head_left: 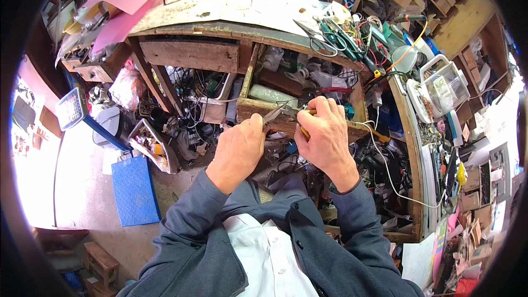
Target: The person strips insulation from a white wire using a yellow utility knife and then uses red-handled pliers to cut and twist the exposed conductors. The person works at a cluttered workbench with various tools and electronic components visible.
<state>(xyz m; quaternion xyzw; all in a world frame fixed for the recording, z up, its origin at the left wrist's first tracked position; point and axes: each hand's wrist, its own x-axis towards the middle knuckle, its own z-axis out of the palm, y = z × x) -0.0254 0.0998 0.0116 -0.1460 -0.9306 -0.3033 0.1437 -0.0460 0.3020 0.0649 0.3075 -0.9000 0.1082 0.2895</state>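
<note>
My left hand [239, 148] is closed on a small grey metal piece [273, 112], which sticks out toward the right from between thumb and fingers. My right hand [324, 137] grips a tool with yellow handles [303, 131], probably pliers; its head is close to the metal piece, and I cannot tell if they touch. Both hands are over the front edge of an open wooden drawer [247, 110] holding a pale wrapped roll [273, 95], a brown block [283, 82] and clutter.
A worn bench top [192, 11] carries scissors [316, 41], tools and wires. A white cable [385, 165] loops down the right, beside a clear plastic box [445, 91]. A blue-platform scale [135, 190] is on the floor at left, near a wooden stool [102, 264].
</note>
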